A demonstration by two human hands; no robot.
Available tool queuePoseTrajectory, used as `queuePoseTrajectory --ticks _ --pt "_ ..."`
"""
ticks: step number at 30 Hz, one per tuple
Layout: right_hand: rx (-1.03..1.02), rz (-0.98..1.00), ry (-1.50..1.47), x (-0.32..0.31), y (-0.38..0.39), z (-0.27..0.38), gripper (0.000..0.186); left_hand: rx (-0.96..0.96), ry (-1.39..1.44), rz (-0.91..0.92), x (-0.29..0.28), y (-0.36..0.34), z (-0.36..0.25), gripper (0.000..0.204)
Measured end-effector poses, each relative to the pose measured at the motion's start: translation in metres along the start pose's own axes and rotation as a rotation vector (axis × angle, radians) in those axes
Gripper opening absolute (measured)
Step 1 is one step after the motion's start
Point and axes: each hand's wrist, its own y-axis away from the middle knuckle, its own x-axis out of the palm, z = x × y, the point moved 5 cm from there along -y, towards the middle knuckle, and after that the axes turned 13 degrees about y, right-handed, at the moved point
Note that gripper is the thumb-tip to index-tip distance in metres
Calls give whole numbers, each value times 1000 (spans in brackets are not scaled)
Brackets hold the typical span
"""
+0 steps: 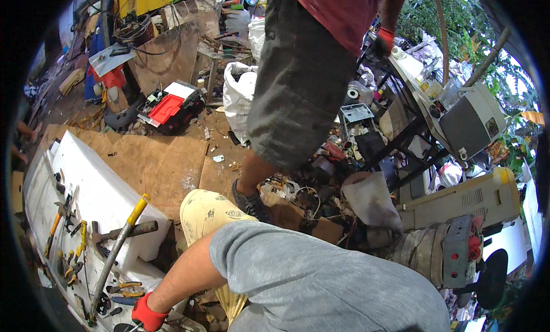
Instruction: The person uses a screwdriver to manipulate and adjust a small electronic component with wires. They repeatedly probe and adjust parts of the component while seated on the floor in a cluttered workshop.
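My right hand (150, 313), in a red glove, is at the lower left with its fingers closed round a thin metal tool (136, 327), mostly cut off by the picture's edge. Beside it on white foam (97, 189) lie pliers with yellow-orange handles (125, 286). A long metal bar with a yellow end (117, 252) leans across the foam. It crosses a hammer with a dark handle (134, 229). Farther left are an orange-handled hammer (54, 232) and several more pliers (73, 270). My left hand does not show.
A co-worker in dark shorts (298, 74) stands just ahead, a red-gloved hand (384, 41) at a cluttered bench. Behind are a red-and-black toolbox (166, 109) and a white sack (238, 97). Scrap and old casings (464, 197) crowd the right; cardboard (154, 166) covers some ground.
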Motion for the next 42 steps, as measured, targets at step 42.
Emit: queuePoseTrajectory --ticks 42 --pt "20 213 -399 84 -73 -45 42 -212 -606 277 17 -11 5 39"
